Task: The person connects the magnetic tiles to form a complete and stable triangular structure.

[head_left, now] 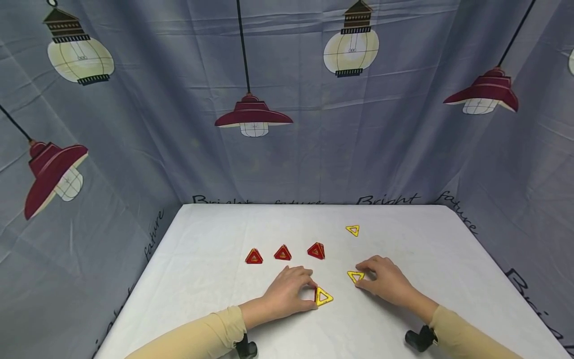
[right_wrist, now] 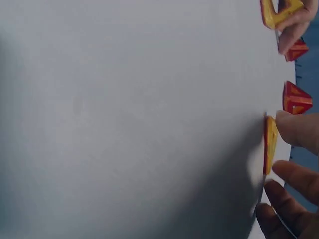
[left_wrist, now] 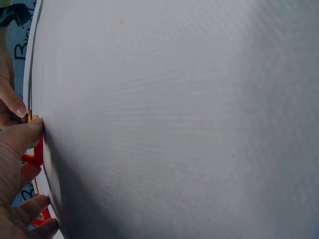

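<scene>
My left hand pinches a red triangle tile between thumb and fingers, its edge standing up from the table. A yellow triangle tile adjoins it on the right, leaning toward the camera. Seen from the left wrist, the thumb presses the top of the red tile. To the right, my right hand holds another yellow triangle tile close to the table, thumb at one corner and index finger at another. From the right wrist, this yellow tile appears nearly edge-on between the fingertips.
Beyond the left hand, three small red pyramids stand in a row: one at left, one in the middle, one at right. A loose yellow triangle tile lies farther back on the white table. A printed curtain hangs behind.
</scene>
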`<state>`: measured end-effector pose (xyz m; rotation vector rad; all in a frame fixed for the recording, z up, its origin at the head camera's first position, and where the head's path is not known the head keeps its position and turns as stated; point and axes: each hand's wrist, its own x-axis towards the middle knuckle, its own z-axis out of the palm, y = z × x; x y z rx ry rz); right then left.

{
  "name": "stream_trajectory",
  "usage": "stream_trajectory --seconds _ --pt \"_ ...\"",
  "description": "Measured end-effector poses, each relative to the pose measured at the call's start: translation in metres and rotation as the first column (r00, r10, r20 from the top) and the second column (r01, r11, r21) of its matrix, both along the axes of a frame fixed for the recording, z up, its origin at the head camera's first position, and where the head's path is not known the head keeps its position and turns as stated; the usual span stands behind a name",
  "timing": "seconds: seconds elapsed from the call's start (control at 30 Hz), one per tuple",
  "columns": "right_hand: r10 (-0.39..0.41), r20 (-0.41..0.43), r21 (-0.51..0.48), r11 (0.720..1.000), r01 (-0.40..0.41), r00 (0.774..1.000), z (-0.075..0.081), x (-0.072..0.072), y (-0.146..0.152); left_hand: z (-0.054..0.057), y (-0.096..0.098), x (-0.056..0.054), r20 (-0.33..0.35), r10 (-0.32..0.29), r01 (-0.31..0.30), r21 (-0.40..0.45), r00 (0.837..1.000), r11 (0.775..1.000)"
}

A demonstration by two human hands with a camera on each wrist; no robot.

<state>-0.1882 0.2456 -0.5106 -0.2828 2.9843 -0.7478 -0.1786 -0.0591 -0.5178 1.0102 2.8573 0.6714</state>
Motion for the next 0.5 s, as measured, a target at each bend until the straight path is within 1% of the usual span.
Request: stream_trajectory --seconds 0.13,0.23,0.5 --pt "-0.013 -0.060 0.032 0.999 0.015 0.998 -0.0031 0.0013 -0.0007 -0.0005 -0.0003 -0.0001 -0.002 -0.003 0.003 0.004 1.000 1.000" --pt "-0.012 -0.088 0.046 0.999 0.016 0.996 -0.0051 0.0009 -0.0011 -0.0005 -0.0008 -0.0001 0.001 -0.004 0.004 0.007 1.000 1.000" --pt "-0.006 -0.100 0.043 0.999 0.011 0.995 -0.0067 -0.0006 -0.0024 -0.0015 -0.0004 -0.0007 0.003 -0.004 0.004 0.007 1.000 1.000"
